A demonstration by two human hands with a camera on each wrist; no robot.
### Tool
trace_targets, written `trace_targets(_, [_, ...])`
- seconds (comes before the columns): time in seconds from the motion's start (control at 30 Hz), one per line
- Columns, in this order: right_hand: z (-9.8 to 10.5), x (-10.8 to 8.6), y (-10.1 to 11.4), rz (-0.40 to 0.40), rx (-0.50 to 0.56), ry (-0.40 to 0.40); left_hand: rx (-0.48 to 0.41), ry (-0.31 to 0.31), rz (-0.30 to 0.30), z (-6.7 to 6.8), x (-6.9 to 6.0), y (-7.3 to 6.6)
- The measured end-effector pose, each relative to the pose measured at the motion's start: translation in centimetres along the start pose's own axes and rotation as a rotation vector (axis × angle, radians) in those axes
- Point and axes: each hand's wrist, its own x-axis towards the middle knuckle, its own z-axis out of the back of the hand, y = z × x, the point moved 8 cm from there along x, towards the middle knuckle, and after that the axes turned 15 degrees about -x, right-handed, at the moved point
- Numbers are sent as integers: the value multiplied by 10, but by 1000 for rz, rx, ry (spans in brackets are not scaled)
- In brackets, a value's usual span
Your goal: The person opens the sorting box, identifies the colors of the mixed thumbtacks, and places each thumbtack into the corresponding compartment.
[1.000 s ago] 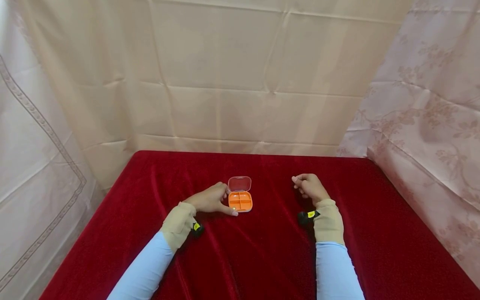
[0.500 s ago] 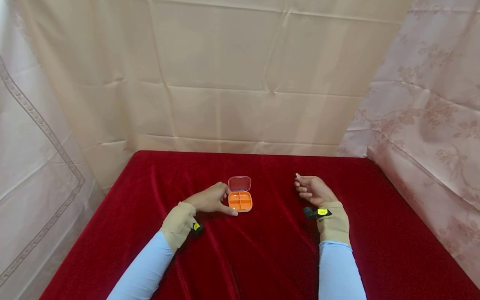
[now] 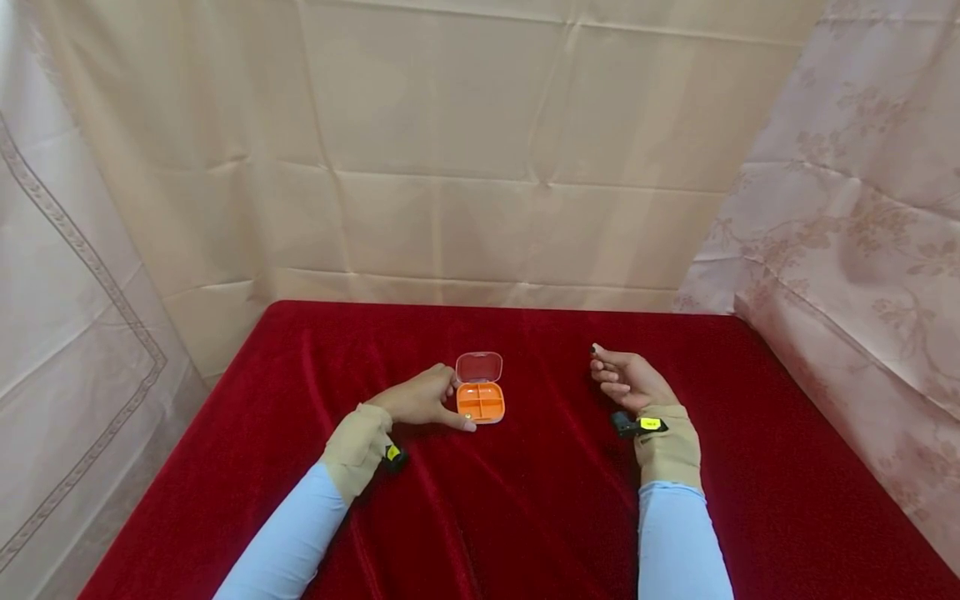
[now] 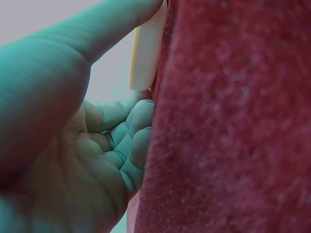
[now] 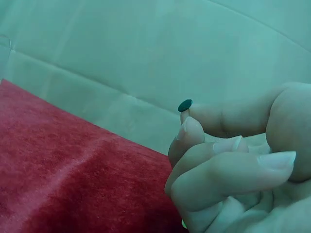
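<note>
An orange pill box [image 3: 491, 412] with a clear lid [image 3: 479, 367] stands unfolded on the red cloth. Dividers split its tray into compartments, and a small shiny piece [image 3: 467, 417] shows at the front left one. My left hand [image 3: 422, 398] holds the box from its left side, thumb along the front edge and index finger near the hinge. In the left wrist view the box's pale side [image 4: 146, 58] lies between thumb and fingertips. Raised off to the right, my right hand [image 3: 630, 379] pinches a small dark disc [image 5: 185, 105] between thumb and index finger; what it is cannot be told.
Red velvet cloth [image 3: 540, 500] with a few creases covers the table. A beige curtain [image 3: 480, 167] hangs behind, a patterned one [image 3: 862, 208] at the right and a white one [image 3: 67, 292] at the left.
My right hand has turned palm-up and shifted slightly right, bringing the dark disc at its fingertips into sight. The left hand and the pill box have stayed in place.
</note>
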Motion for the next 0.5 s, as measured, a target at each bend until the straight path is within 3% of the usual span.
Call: trace_targets(0.5, [18, -3, 14, 129, -487, -352, 11, -4, 8, 0, 0, 2])
